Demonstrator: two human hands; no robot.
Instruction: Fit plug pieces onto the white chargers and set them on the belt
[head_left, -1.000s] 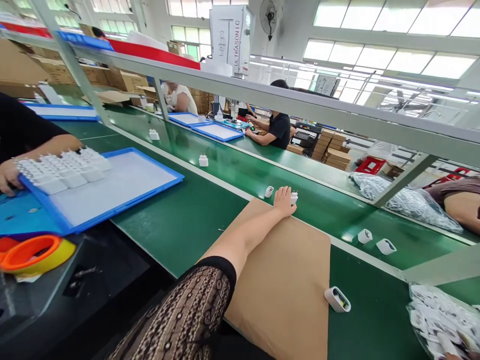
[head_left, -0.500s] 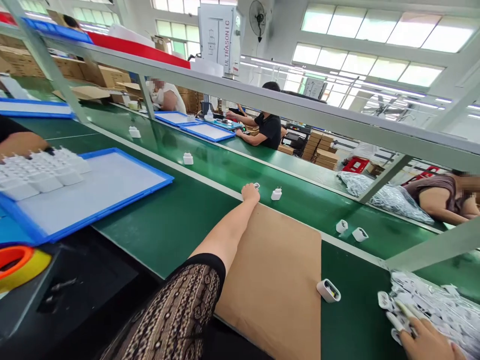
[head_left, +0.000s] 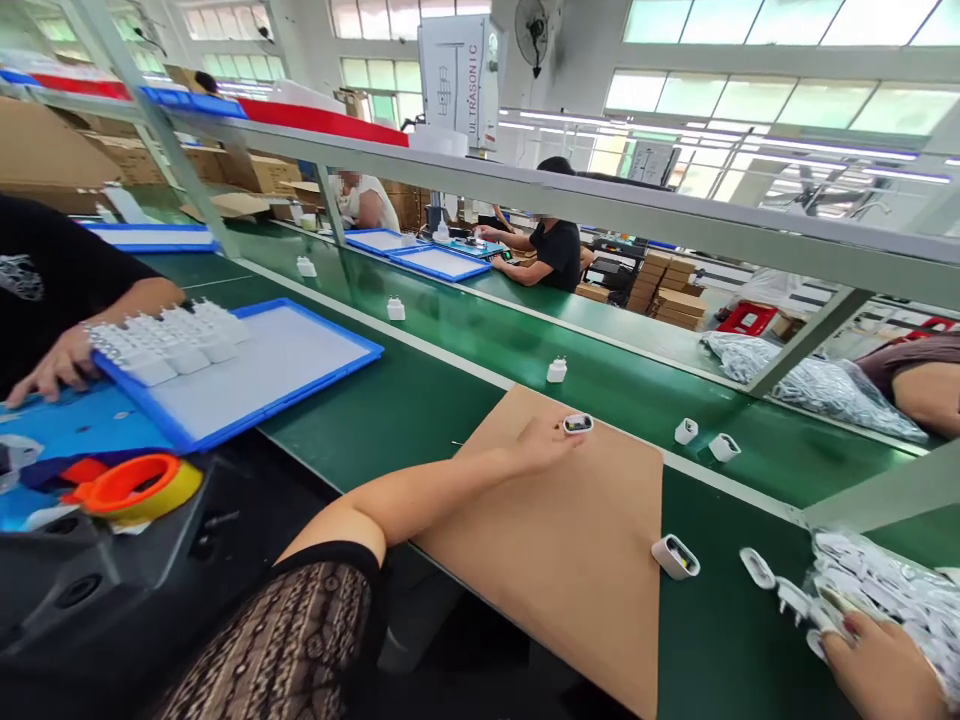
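Note:
My left hand (head_left: pixel 547 447) is above the brown cardboard sheet (head_left: pixel 555 560), its fingers closed on a white charger housing (head_left: pixel 577 425) whose open end shows a dark inside with parts. At the lower right, my right hand (head_left: pixel 885 655) reaches to the bag of white plug caps (head_left: pixel 885 590). Light covers are on its fingertips, which are bent around a white plug cap (head_left: pixel 793 598) with pins. A loose cap (head_left: pixel 757 567) lies just left of it. Another open charger housing (head_left: pixel 676 557) stands at the sheet's right edge.
Assembled chargers (head_left: pixel 556 370) and two open housings (head_left: pixel 724 447) sit on the green belt beyond the pale rail. To the left, a blue-rimmed tray (head_left: pixel 300 350) holds rows of chargers beside a co-worker's hand (head_left: pixel 64 365). Tape rolls (head_left: pixel 142 488) lie nearer. A shelf post (head_left: pixel 885 490) slants at right.
My left hand has come back from the belt to above the cardboard, bringing the charger housing. My right hand stays at the caps, its fingers now more bent. The view has turned slightly left.

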